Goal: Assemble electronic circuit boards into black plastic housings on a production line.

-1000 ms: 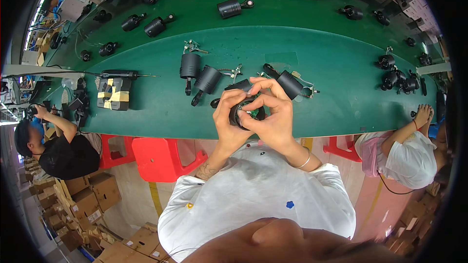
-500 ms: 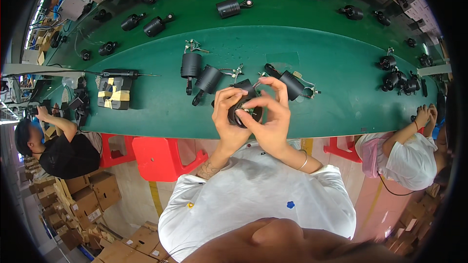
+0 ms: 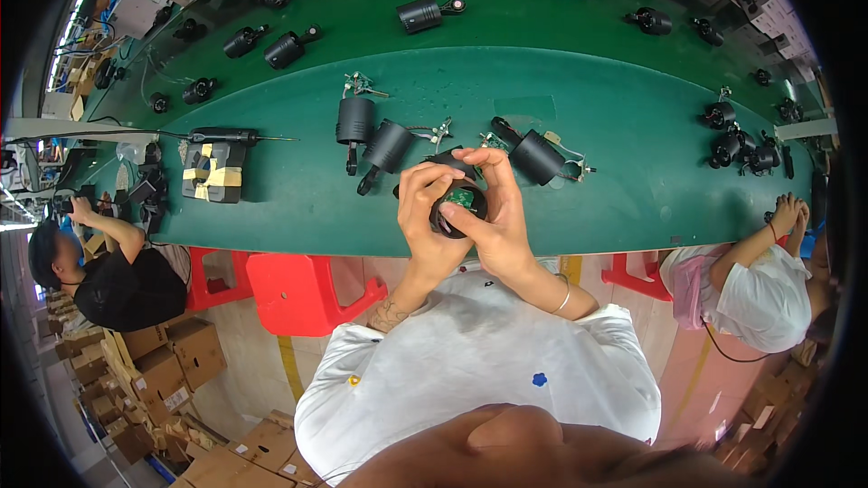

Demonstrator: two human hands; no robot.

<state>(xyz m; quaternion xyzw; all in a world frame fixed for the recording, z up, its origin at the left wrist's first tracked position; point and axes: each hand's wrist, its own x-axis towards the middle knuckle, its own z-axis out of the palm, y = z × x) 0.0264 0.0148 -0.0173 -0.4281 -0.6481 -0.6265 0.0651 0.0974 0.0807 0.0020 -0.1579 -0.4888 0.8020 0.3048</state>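
Near the front edge of the green workbench (image 3: 298, 208), both my hands hold a black cylindrical lamp housing with its open end facing up. My left hand (image 3: 427, 221) wraps its left side. Curled over the far side is my right hand (image 3: 503, 221), its thumb pressing on a green circuit board (image 3: 463, 198) inside the mouth. Just beyond my fingers lies another black housing (image 3: 455, 161), partly hidden. Two housings (image 3: 354, 119) (image 3: 387, 146) with wired boards lie to the left, and one more (image 3: 537, 158) lies to the right.
An electric screwdriver (image 3: 221, 135) rests against a black box (image 3: 212, 173) with yellow tape at left. Several housings (image 3: 421, 14) sit on the far green strip; more (image 3: 728, 146) stand at right. Red stools (image 3: 294, 294) and co-workers (image 3: 127, 276) (image 3: 750, 289) flank me.
My right fingers have come down from a raised pinch and now curve round the housing. The circuit board now shows inside its mouth, under my right thumb.
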